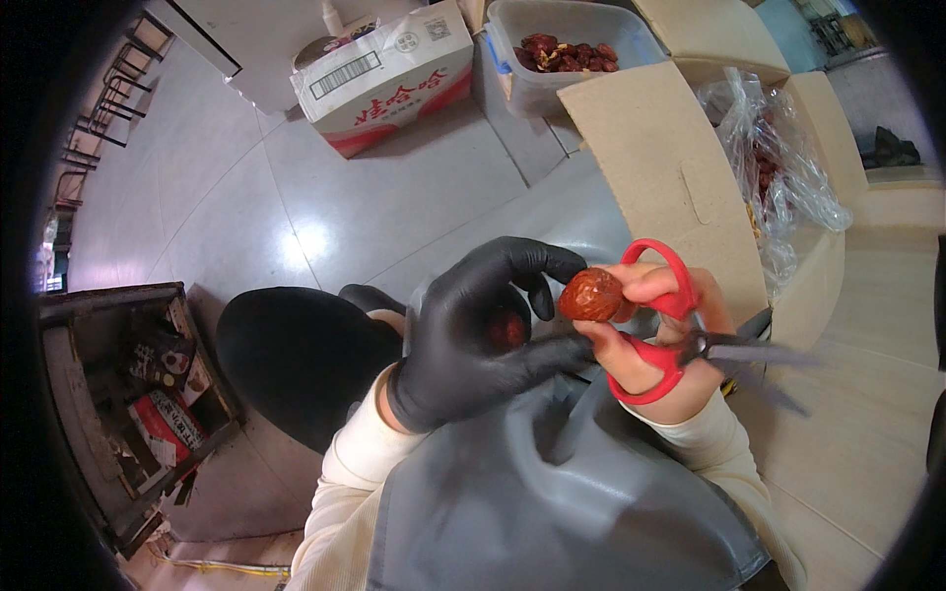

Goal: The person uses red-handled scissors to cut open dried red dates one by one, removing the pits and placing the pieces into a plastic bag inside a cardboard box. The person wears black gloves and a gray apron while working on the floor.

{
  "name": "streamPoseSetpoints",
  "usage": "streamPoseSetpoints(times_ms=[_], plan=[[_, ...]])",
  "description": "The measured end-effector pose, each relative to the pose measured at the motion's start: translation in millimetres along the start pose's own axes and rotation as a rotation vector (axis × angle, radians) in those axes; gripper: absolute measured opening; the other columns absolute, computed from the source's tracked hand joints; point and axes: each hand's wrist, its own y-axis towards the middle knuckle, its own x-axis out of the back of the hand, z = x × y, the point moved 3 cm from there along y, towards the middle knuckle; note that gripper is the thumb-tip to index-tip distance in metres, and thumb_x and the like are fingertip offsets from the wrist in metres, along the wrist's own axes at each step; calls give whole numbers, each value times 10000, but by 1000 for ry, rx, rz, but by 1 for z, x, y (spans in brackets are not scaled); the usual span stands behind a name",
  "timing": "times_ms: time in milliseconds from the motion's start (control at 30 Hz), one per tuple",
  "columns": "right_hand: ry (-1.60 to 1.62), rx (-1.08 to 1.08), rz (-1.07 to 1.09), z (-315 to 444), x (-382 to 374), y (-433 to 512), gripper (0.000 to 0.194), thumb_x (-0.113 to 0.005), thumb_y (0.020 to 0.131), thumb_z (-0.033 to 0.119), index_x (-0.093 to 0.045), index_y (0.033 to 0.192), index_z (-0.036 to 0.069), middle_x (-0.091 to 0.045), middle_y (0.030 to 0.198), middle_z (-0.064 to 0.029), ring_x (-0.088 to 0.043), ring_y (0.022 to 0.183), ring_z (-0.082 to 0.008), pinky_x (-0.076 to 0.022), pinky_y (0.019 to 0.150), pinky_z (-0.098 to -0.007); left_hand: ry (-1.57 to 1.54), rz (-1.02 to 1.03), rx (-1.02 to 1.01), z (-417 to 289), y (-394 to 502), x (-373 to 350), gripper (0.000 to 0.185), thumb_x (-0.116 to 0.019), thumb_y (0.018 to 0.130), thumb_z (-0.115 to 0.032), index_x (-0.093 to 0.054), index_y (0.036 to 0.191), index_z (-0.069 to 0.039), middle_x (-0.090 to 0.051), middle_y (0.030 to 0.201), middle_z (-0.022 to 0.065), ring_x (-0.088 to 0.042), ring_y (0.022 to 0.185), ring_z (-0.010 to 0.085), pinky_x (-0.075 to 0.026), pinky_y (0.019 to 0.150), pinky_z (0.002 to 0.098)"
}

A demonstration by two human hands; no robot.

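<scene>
A wrinkled red jujube [591, 295] is pinched between the bare fingertips of my right hand [658, 325]. Red-handled scissors [665, 347] hang on that same hand, their blades spread and pointing away to the right. My left hand [480, 340], in a black glove, curves just left of the jujube, thumb and fingers apart; whether its fingertips touch the fruit I cannot tell. Through the gap of the gloved hand another dark red jujube [508, 327] shows lower down, in a container mostly hidden by the glove. A grey apron [562, 502] covers my lap.
At the top, a clear plastic tub [539, 96] holds several jujubes. An open cardboard box [665, 162] on the right contains plastic bags [805, 170] of jujubes. A white and red carton [392, 89] stands on the tiled floor. At the left is an open-topped bin [66, 369] with packaging inside.
</scene>
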Motion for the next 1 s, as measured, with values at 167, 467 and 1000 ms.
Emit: streamPoseSetpoints(times_ms=[167,467,1000], plan=[[-75,-107,80,-1,1,-4,418,-630,702,-131,-482,1084,-49,-590,1057,-208,-620,881,-246,-510,785,-340,234,-30,-202,1,5,3,308,-810,653,-77,-645,903,-5,-623,797,79,-562,637,114,-433,552,234],[102,-90,-73,-5,-8,-3,351,-655,709,-42,-598,1055,-12,-636,885,-79,-592,728,-114,-483,671,-256,337,-106,-171,0,-2,-2,154,-705,708,-9,-641,848,1,-624,759,99,-587,625,171,-472,583,269],[152,-336,-66,-7,-4,10,188,-699,726,-38,-603,882,3,-609,813,-22,-545,696,-55,-418,615,-195,-178,-78,226,8,6,4,200,-653,832,-39,-551,997,11,-616,901,91,-589,784,98,-491,662,224]])
